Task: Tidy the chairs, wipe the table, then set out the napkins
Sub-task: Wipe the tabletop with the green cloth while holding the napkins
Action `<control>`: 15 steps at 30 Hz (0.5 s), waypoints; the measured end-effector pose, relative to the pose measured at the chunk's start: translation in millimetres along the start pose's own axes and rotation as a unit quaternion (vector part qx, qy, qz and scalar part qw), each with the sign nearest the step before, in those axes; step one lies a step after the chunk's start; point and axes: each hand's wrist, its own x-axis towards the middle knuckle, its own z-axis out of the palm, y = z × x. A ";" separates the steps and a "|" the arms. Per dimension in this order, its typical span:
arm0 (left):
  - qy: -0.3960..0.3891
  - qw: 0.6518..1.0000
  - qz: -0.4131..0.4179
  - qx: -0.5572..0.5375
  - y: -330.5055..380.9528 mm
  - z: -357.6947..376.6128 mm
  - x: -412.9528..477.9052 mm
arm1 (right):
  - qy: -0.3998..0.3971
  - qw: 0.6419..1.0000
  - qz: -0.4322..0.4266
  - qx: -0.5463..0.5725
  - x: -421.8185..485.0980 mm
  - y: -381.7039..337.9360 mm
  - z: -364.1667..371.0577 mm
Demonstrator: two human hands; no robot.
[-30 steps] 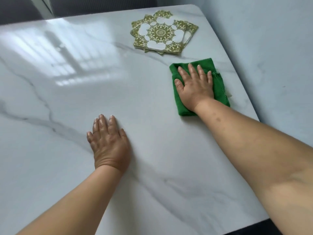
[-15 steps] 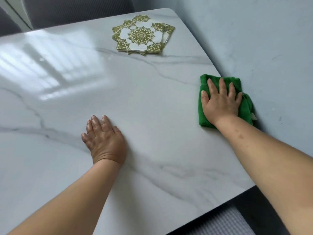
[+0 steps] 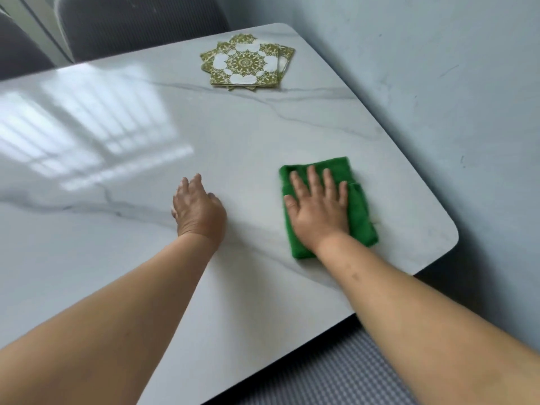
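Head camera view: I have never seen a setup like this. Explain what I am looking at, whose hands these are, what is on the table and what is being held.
There is no machine here. A person wears one wide-angle camera on the head, so the picture looks forward and down along their own bare arms. The right hand lies flat, fingers spread, pressing a folded green cloth onto the white marbled table near its right edge. The left hand rests on the bare tabletop beside it and holds nothing. Near the far corner lies a fanned stack of napkins with a green-gold pattern, apart from both hands. Beyond the table is what looks like a dark chair back.
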 end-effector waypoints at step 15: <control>-0.020 0.998 0.051 -0.039 -23.7 -22.7 -51.1 | -0.075 0.988 0.129 -0.039 -67.7 102.1 -9.6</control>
